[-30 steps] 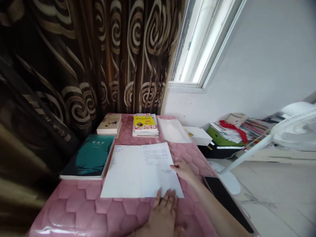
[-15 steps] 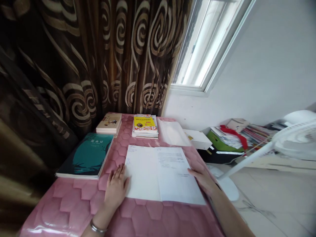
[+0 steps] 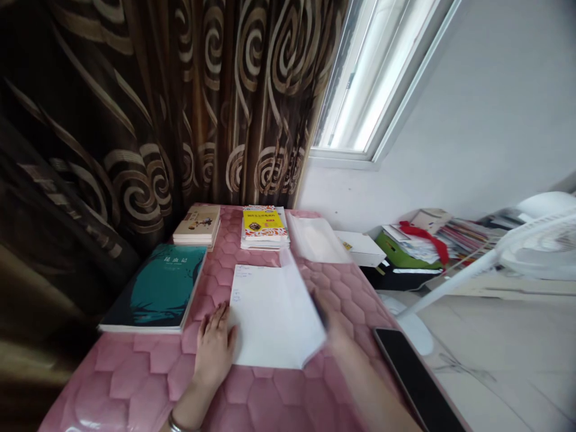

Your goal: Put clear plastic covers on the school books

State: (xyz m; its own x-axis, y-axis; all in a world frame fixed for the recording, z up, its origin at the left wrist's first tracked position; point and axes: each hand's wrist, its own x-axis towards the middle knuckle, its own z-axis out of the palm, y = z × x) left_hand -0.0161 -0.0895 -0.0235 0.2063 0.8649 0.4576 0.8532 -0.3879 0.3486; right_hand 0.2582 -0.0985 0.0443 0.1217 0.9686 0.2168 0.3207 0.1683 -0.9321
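A white sheet or thin booklet [image 3: 265,318] lies on the pink table cover, its right half lifted and folding over to the left. Faint handwriting shows near its upper left corner. My left hand [image 3: 215,345] rests flat along the left edge, fingers stretched out, a silver bracelet at the wrist. Behind the raised half is my right hand [image 3: 330,321], against its outer side. Motion smears that hand and the paper hides some of its fingers, so its grip cannot be made out.
A large teal book [image 3: 155,288] lies at left, tan books [image 3: 198,225] behind it. A yellow-covered stack [image 3: 264,227] and clear plastic sleeves [image 3: 318,240] sit at the back. A black phone-like device [image 3: 416,378] lies along the right edge, beside a white fan [image 3: 450,282].
My right hand has moved left, lifting the right half of the paper from flat to folding over. The black device, hidden before by my right arm, now shows. My left hand stays put.
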